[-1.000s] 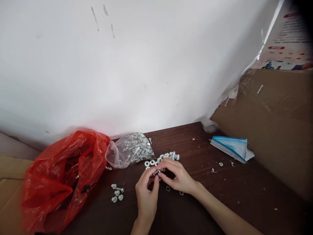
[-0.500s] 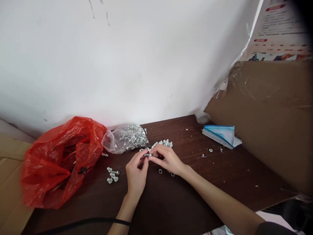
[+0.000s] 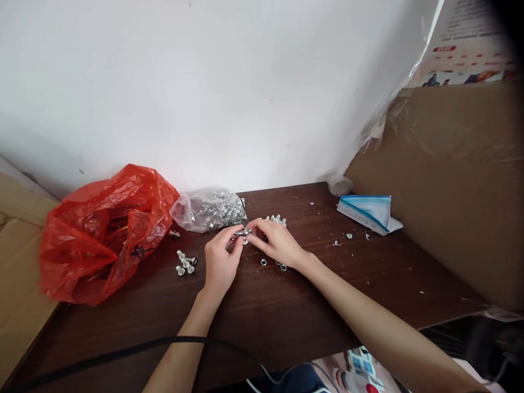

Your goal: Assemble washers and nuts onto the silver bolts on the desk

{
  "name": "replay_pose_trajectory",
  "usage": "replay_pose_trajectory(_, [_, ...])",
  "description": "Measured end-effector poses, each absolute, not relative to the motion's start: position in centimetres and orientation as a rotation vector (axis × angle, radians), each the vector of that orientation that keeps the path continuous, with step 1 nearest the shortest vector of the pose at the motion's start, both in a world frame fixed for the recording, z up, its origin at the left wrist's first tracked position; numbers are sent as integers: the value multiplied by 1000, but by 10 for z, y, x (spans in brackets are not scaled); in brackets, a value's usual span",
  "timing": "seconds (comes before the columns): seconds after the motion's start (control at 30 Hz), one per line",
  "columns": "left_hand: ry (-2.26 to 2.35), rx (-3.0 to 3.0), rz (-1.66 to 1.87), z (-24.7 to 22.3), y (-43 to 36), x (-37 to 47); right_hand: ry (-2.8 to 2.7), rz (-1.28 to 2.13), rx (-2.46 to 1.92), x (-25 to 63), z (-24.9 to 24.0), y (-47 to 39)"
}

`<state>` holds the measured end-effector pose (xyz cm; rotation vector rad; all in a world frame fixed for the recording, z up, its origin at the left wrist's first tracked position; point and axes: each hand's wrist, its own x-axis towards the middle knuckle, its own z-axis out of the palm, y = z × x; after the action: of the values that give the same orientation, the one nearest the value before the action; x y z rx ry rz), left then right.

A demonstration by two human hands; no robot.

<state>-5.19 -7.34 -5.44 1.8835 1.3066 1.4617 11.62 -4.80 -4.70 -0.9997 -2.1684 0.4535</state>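
Between the fingertips of both hands lies a small metal bolt [image 3: 244, 232]. My left hand [image 3: 221, 256] pinches its left end, and my right hand [image 3: 278, 241] pinches its right end, where a small metal piece sits. Several bolts [image 3: 277, 220] lie in a group just behind my right hand. Loose nuts [image 3: 263, 262] rest in front of that hand. Left of my left hand is a small pile of bolts [image 3: 186, 263]. A clear bag [image 3: 216, 210] full of metal hardware lies behind my left hand.
A red plastic bag [image 3: 102, 234] stands on the dark table [image 3: 262, 311] at the left, beside cardboard [image 3: 24, 273]. A folded blue-white packet [image 3: 368, 212] and small scraps lie at the right, near a large cardboard box [image 3: 446, 191]. A black cable [image 3: 139, 345] crosses the front, over my left forearm.
The view has tilted down, so the tabletop things appear higher and the table's front edge shows. Both hands still hold the bolt, which now shows more between the fingertips.
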Motion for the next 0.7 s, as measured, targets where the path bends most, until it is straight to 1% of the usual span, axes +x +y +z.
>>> replay_pose_trajectory(0.1, [1309, 1889, 1463, -55, -71, -53, -2175, 505, -983, 116, -47, -49])
replay_pose_trajectory(0.2, [1311, 1939, 1457, -56, -70, -52, -2161, 480, -963, 116, -45, -47])
replay_pose_trajectory(0.33, [1307, 1991, 1432, -56, -71, -50, -2156, 398, -1054, 117, -44, -45])
replay_pose_trajectory(0.43, [1291, 2017, 1417, -56, -72, -50, -2129, 436, -1104, 118, -42, -45])
replay_pose_trajectory(0.53, [1300, 2047, 1420, -56, -72, -52, -2138, 479, -1076, 119, -40, -47])
replay_pose_trajectory(0.7, [1335, 2052, 1433, -57, -69, -57, -2167, 427, -1037, 117, -38, -49])
